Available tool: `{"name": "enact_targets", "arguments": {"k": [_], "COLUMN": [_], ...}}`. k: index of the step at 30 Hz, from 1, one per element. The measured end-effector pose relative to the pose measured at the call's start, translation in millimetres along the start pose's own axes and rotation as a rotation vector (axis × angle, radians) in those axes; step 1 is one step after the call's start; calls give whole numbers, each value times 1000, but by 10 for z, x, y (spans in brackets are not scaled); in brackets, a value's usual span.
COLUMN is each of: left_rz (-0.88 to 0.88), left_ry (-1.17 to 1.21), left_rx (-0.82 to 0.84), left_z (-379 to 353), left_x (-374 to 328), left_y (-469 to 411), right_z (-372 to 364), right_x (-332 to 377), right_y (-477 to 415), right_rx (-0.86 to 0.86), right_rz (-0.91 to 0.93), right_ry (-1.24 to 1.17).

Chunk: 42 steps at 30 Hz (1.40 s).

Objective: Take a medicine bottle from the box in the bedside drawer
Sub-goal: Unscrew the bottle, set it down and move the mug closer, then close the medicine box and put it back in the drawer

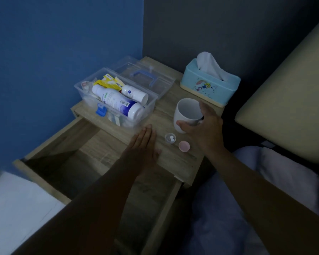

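Observation:
A clear plastic box (149, 111) stands open on the bedside table, its lid (145, 76) folded back. Inside lie a large white bottle (116, 102), a smaller white medicine bottle (134, 93) and yellow packets (110, 82). The drawer (92, 162) below is pulled out and looks bare. My left hand (143, 148) lies flat, fingers together, on the table's front edge, holding nothing. My right hand (203, 127) wraps around a white mug (187, 112). A small clear cap with two white pills (170, 138) and a pink cap (184, 146) sit between my hands.
A light blue tissue box (208, 87) stands at the table's back right. A blue wall is on the left, a grey wall behind. A beige headboard cushion (287, 111) and bedding (276, 173) lie to the right. White fabric shows at lower left.

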<state>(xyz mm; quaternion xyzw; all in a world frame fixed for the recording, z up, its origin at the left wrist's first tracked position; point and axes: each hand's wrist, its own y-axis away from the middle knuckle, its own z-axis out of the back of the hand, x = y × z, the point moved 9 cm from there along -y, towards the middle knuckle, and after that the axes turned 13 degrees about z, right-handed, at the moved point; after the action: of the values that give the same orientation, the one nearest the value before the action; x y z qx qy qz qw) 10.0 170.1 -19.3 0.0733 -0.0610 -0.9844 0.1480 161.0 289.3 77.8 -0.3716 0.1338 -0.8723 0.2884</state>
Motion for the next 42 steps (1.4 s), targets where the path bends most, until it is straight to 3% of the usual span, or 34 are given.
{"name": "enact_targets", "arguments": {"k": [2, 5, 9, 15, 17, 18, 22, 26, 30, 36, 42], "left_rz": [-18, -57, -8, 276, 440, 469, 326, 272, 314, 329, 307], "left_ry": [-2, 178, 455, 550, 496, 471, 484, 409, 316, 311, 345], "left_rx": [67, 216, 89, 72, 48, -43, -358, -402, -318, -255, -367], "left_z": [20, 110, 370, 401, 454, 554, 986, 1123, 910, 558, 787], "left_x": [-1, 48, 435, 1240, 1495, 1584, 1631, 1644, 1726, 1825, 1784], "left_y": [32, 63, 281, 540, 569, 558, 392, 120, -55, 50, -13], "right_z": [-27, -103, -70, -225, -383, -484, -895, -1109, -1243, -1302, -1088], "right_x": [22, 74, 440, 1039, 1100, 1097, 976, 762, 503, 391, 369], "right_y": [4, 71, 162, -44, -152, -214, -488, -687, -829, -983, -1087], "right_rx": [33, 92, 44, 53, 87, 105, 159, 102, 69, 55, -140], "right_rz": [-2, -27, 126, 349, 283, 214, -136, -466, -712, -679, -625], "right_ry": [27, 56, 228, 242, 142, 78, -146, -257, -301, -465, -567]}}
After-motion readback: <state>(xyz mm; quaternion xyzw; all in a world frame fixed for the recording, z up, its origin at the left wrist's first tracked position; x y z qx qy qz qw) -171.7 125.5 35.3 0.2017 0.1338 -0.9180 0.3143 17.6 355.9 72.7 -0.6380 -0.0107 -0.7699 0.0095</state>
